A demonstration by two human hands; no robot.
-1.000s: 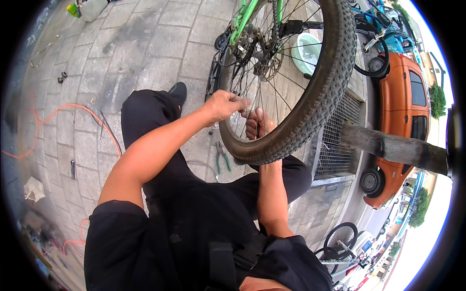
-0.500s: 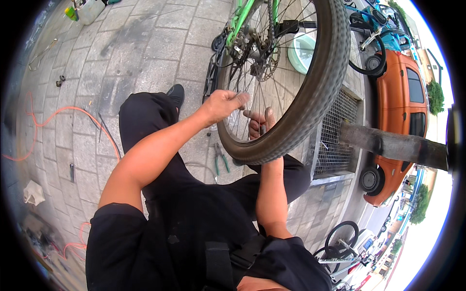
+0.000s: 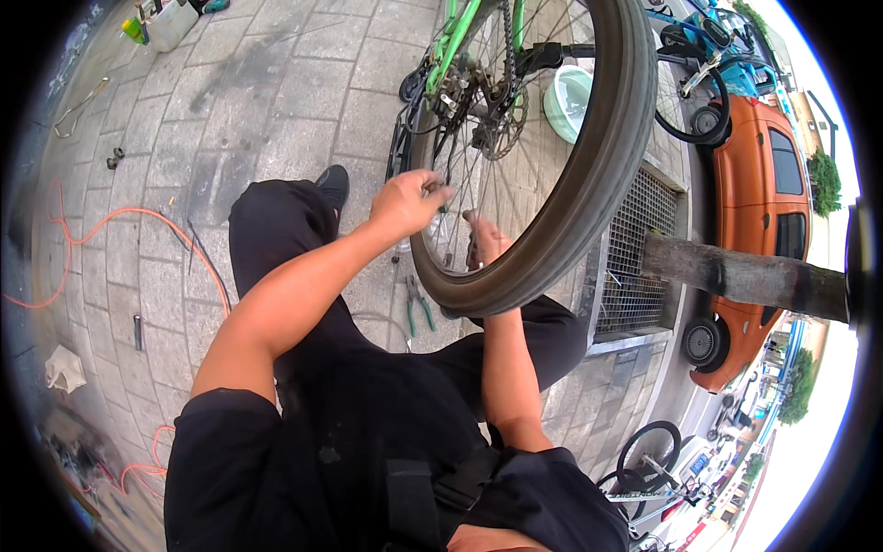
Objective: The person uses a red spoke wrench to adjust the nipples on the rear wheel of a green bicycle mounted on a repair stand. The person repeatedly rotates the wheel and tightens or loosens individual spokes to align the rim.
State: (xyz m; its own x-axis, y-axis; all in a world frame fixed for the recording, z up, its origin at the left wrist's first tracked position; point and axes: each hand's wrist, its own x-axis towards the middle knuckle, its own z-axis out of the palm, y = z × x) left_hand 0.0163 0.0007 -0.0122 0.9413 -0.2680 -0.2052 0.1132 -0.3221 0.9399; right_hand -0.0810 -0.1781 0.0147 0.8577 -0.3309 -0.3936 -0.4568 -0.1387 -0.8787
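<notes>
A bicycle wheel (image 3: pixel 612 198) with a dark tyre stands before me, on a bike with a green frame (image 3: pixel 451 41). My left hand (image 3: pixel 405 204) is at the wheel's left side, beside the spokes. Its fingers are curled in and slightly blurred; what they hold, if anything, is hidden. Lower down, my right hand (image 3: pixel 489 241) is by the rim, the tyre crossing in front of its wrist. Its fingers are bent and partly hidden among the spokes; I cannot make out what is in them. A brake disc (image 3: pixel 509 138) and a chain (image 3: pixel 511 41) show near the hub.
Green-handled pliers (image 3: pixel 421 308) lie on the paving below the wheel. A pale green basin (image 3: pixel 570 103) stands behind it. An orange hose (image 3: pixel 152 212) runs along the left. To the right are a metal grate (image 3: pixel 635 267), a tree trunk (image 3: pixel 745 276) and an orange car (image 3: pixel 754 184).
My left hand has shifted slightly left and down. My right hand has turned, its thumb no longer upright. The tyre's blurred tread now shows as smoother streaks, and the wheel has tilted slightly.
</notes>
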